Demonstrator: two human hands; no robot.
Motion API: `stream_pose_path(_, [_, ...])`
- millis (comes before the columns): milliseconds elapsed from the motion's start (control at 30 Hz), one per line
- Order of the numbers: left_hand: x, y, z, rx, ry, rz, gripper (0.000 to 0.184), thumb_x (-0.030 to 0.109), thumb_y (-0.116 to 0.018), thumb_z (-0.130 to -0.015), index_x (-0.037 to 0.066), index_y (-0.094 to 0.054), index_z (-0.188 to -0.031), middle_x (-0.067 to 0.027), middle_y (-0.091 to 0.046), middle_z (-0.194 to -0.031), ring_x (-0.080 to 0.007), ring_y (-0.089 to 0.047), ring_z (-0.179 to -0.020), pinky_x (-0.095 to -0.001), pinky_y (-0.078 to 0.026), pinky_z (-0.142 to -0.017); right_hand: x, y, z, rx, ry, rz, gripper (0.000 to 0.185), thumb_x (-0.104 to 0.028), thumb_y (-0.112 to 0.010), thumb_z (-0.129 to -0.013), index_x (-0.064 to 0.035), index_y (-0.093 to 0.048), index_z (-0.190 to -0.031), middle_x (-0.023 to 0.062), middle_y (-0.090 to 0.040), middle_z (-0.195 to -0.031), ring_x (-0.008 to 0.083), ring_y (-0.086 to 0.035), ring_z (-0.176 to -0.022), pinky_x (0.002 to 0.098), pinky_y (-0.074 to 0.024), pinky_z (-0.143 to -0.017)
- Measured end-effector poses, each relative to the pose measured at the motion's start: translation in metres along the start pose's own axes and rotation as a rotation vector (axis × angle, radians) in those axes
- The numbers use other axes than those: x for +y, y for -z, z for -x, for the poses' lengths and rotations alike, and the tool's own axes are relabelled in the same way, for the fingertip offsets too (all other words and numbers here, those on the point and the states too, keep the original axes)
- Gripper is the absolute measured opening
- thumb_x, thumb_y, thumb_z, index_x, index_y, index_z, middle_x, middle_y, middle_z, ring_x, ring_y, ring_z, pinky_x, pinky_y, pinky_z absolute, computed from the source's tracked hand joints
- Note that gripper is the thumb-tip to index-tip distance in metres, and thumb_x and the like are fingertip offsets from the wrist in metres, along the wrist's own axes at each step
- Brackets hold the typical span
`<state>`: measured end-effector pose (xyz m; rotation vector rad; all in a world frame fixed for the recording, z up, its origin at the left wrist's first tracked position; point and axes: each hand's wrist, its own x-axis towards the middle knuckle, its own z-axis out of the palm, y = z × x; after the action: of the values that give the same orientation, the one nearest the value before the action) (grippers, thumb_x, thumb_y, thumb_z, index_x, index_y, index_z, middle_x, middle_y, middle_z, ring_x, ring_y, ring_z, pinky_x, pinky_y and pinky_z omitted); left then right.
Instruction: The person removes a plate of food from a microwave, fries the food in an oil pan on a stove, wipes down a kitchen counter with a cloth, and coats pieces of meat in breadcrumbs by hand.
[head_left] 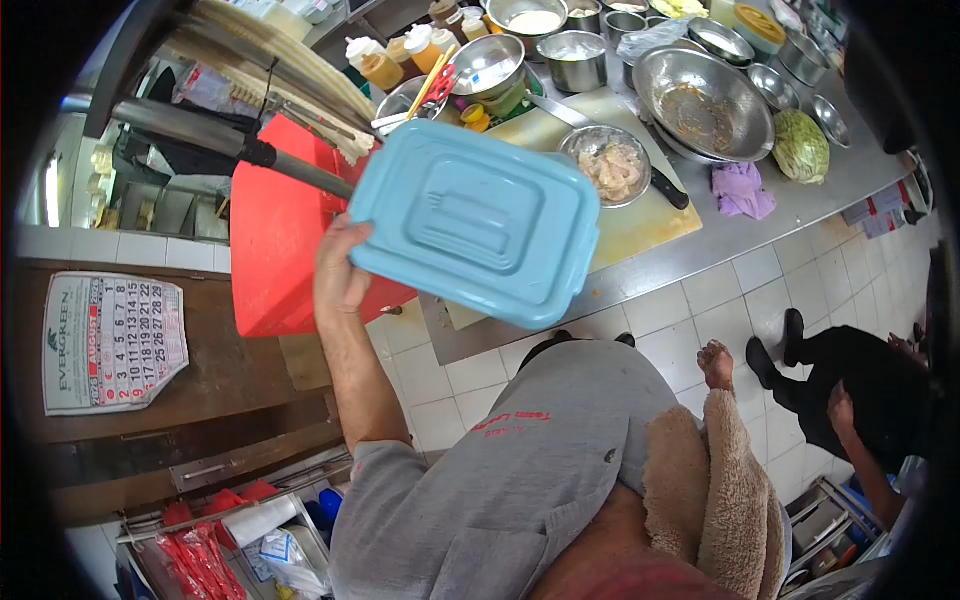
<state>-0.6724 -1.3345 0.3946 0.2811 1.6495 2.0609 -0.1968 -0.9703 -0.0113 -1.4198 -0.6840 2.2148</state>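
The pale, square-tiled floor (660, 307) stretches below a metal-topped bench (803, 202) that runs toward the upper right. At far left, a printed August calendar (115, 343) lies against a brown wooden panel (235, 345), beside a row of white tiles (145, 249); a bright vertical strip (53, 185) shines further up.

This is a kitchen, probably commercial: the steel counter (850, 174) carries metal bowls (752, 126), squeeze bottles (381, 71) and a cabbage (801, 148).

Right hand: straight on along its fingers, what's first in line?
Likely the table's near edge; the purple cloth lies beyond. Hand height versus tabletop is unclear.
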Motion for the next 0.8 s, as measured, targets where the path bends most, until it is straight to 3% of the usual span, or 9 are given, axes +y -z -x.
stream_pose_path(67, [0.03, 0.0, 0.036, 0.15, -0.121, 0.002, 0.034, 0.01, -0.058, -0.075, -0.005, -0.049, -0.104, -0.0131, -0.057, -0.096, -0.0208, -0.056, -0.086, -0.0329, -0.046, -0.08, -0.004, -0.001, -0.005, -0.088, -0.003, 0.035, 0.01, -0.007, -0.051, -0.073, -0.0134, -0.045, -0.067, -0.0005, -0.039, -0.056, 0.0139, -0.04, -0.048, 0.0224, -0.031, -0.042])
stream_pose_path(133, [0.046, 0.02, 0.071, 0.368, -0.28, 0.066, 0.034, 0.011, -0.058, -0.075, -0.005, -0.049, -0.104, -0.0145, -0.056, -0.099, -0.0237, -0.055, -0.091, -0.0361, -0.045, -0.082, -0.008, -0.01, 0.001, 0.049, 0.025, 0.035, 0.013, -0.008, -0.05, -0.074, -0.0141, -0.044, -0.064, -0.0009, -0.038, -0.054, 0.0131, -0.039, -0.048, 0.0223, -0.0304, -0.042])
stream_pose_path(233, [0.047, 0.108, 0.095, 0.699, -0.304, 0.289, 0.036, 0.013, -0.058, -0.075, -0.007, -0.05, -0.104, -0.0155, -0.056, -0.101, -0.0263, -0.055, -0.093, -0.0374, -0.046, -0.081, -0.014, -0.011, 0.002, 0.056, 0.042, 0.045, 0.014, -0.009, -0.05, -0.074, -0.0146, -0.045, -0.063, -0.0013, -0.037, -0.053, 0.0121, -0.039, -0.047, 0.0224, -0.0297, -0.041])
stream_pose_path(333, [0.021, 0.198, 0.107, 0.801, -0.437, 0.466, 0.034, 0.013, -0.058, -0.076, -0.008, -0.051, -0.101, -0.0145, -0.057, -0.096, -0.0254, -0.056, -0.086, -0.0353, -0.048, -0.075, -0.018, -0.012, 0.005, 0.034, 0.038, 0.049, 0.017, -0.009, -0.051, -0.074, -0.0145, -0.042, -0.061, -0.0018, -0.036, -0.053, 0.0111, -0.038, -0.046, 0.0222, -0.0292, -0.041])
stream_pose_path(467, [-0.017, 0.211, 0.063, 1.223, -0.596, 0.216, 0.027, 0.012, -0.062, -0.073, -0.011, -0.056, -0.085, -0.0134, -0.056, -0.087, -0.0213, -0.054, -0.072, -0.0344, -0.045, -0.062, -0.025, -0.021, 0.007, -0.016, 0.04, 0.099, 0.02, -0.009, -0.051, -0.075, -0.0146, -0.039, -0.059, -0.0024, -0.034, -0.054, 0.0104, -0.037, -0.048, 0.0223, -0.0302, -0.043])
stream_pose_path(500, [-0.028, 0.226, 0.052, 1.206, -0.581, 0.226, 0.027, 0.012, -0.062, -0.073, -0.011, -0.056, -0.085, -0.0134, -0.056, -0.087, -0.0213, -0.054, -0.072, -0.0344, -0.045, -0.062, -0.029, -0.029, 0.01, 0.042, 0.045, 0.111, 0.02, -0.008, -0.051, -0.075, -0.0147, -0.039, -0.059, -0.0026, -0.034, -0.055, 0.0099, -0.037, -0.049, 0.0222, -0.0307, -0.044])
stream_pose_path(533, [-0.035, 0.238, 0.038, 1.315, -0.544, 0.099, 0.025, 0.012, -0.063, -0.073, -0.011, -0.056, -0.083, -0.0134, -0.056, -0.085, -0.0213, -0.053, -0.07, -0.0342, -0.044, -0.062, -0.029, -0.036, 0.014, 0.11, 0.078, 0.073, 0.008, -0.004, -0.05, -0.075, -0.0081, -0.052, -0.082, -0.001, -0.041, -0.059, 0.009, -0.038, -0.048, 0.0226, -0.034, -0.045])
stream_pose_path(567, [-0.04, 0.242, 0.016, 1.393, -0.502, -0.028, 0.024, 0.011, -0.063, -0.072, -0.011, -0.057, -0.08, -0.0135, -0.056, -0.083, -0.0214, -0.052, -0.069, -0.034, -0.044, -0.062, -0.024, -0.027, 0.01, 0.044, 0.131, 0.083, 0.018, -0.005, -0.052, -0.075, -0.0059, -0.054, -0.092, -0.0006, -0.044, -0.062, 0.0082, -0.042, -0.051, 0.0219, -0.0365, -0.045])
stream_pose_path(800, [-0.07, 0.301, -0.053, 1.407, -0.305, 0.058, 0.044, 0.017, -0.069, -0.067, -0.016, -0.051, -0.089, -0.0178, -0.056, -0.088, -0.0249, -0.053, -0.068, -0.0368, -0.043, -0.055, -0.041, -0.052, 0.071, 0.236, 0.195, 0.068, 0.012, -0.002, -0.05, -0.071, -0.0067, -0.048, -0.081, 0.0001, -0.042, -0.061, 0.0107, -0.044, -0.05, 0.0224, -0.0351, -0.042])
